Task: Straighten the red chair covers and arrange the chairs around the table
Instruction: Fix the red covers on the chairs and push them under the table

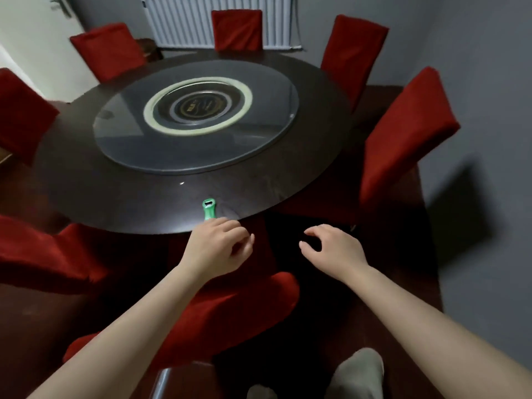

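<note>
Neither hand gripped anything: the left hand [218, 246] and the right hand [334, 249] both hung with fingers loosely curled. Under the left forearm lay the nearest red chair cover [230, 312], wrinkled, just before the round dark table [115, 197]. The left hand was at the table edge and hid the lower end of a green bottle opener [208, 210]; touching or not could not be told. The right hand was over the dark gap beside this chair. Around the table stood more red-covered chairs: near-left chair [43, 251], left chair [20, 113], far-left chair [108, 50], far chair [237, 30], far-right chair [354, 50] and right chair [403, 133]. A glass turntable [259, 145] sat on the table's middle. A white radiator [218, 21] was on the far wall.
</note>
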Demonstrator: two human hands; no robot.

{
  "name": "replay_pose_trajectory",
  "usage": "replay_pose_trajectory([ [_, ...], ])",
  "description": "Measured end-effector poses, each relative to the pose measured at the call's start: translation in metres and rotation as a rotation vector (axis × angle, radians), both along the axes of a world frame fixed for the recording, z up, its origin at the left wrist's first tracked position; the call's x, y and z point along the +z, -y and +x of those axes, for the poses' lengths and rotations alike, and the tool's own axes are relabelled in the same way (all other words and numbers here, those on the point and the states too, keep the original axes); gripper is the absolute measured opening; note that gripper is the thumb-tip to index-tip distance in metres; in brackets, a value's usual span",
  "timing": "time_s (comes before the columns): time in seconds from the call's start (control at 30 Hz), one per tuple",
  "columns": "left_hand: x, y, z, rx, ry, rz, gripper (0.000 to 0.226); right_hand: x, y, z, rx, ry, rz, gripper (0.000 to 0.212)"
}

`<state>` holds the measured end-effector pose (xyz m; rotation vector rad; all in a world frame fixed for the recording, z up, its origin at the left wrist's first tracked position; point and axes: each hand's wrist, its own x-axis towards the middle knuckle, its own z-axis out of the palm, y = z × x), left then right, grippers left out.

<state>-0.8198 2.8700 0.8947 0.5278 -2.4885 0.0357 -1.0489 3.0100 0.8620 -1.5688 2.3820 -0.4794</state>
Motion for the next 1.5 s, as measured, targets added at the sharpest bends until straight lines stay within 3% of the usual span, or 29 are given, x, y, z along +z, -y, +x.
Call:
replay_pose_trajectory([
  [0.27, 0.008, -0.014, -0.205, -0.197, 0.011, -0.032, 0.036, 0.019, -0.06, -0.184, -0.035, -0.078, -0.022, 0.065],
  [0.63, 0.024, -0.056, -0.464, -0.247, -0.115, -0.002, 0.039, 0.059, -0.126, -0.431, -0.064, -0.219, -0.001, 0.073],
  [0.93, 0.017, -0.001, -0.593, -0.232, -0.074, 0.025, 0.024, 0.056, -0.073, -0.559, -0.023, -0.19, -0.001, 0.076],
  [1.3, 0.046, 0.105, -0.787, -0.244, 0.068, 0.069, 0.032, 0.096, 0.027, -0.723, -0.001, -0.295, 0.033, 0.079],
  [1.5, 0.04, 0.136, -0.818, -0.163, 0.056, 0.153, 0.035, 0.089, 0.11, -0.776, 0.185, -0.293, 0.034, 0.079],
])
